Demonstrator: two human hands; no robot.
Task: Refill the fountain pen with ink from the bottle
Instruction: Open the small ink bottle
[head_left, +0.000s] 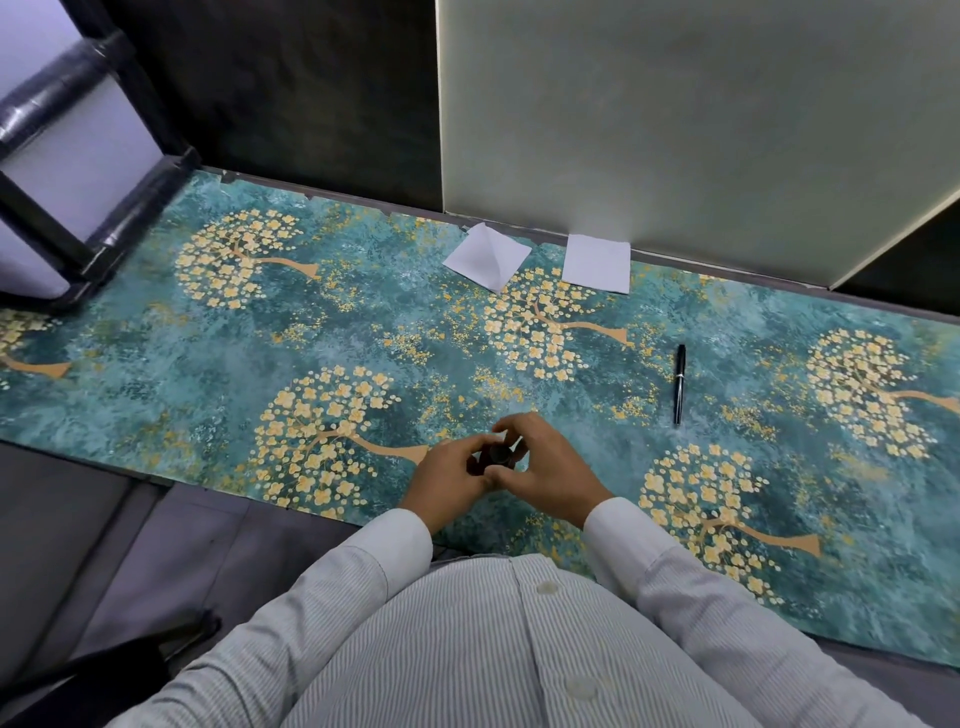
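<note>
A small dark ink bottle (496, 455) sits between both hands near the table's front edge, mostly hidden by fingers. My left hand (451, 480) wraps its body from the left. My right hand (545, 467) has its fingertips curled around the round black cap on top. The black fountain pen (679, 383), capped and with a silver clip, lies alone on the teal flowered table cover (208, 364), up and to the right of my hands.
Two white folded paper tissues (487, 255) (596, 264) lie at the back by a pale green wall panel (675, 104). A black metal frame (78, 208) stands at the back left. A chair part (104, 670) shows at lower left.
</note>
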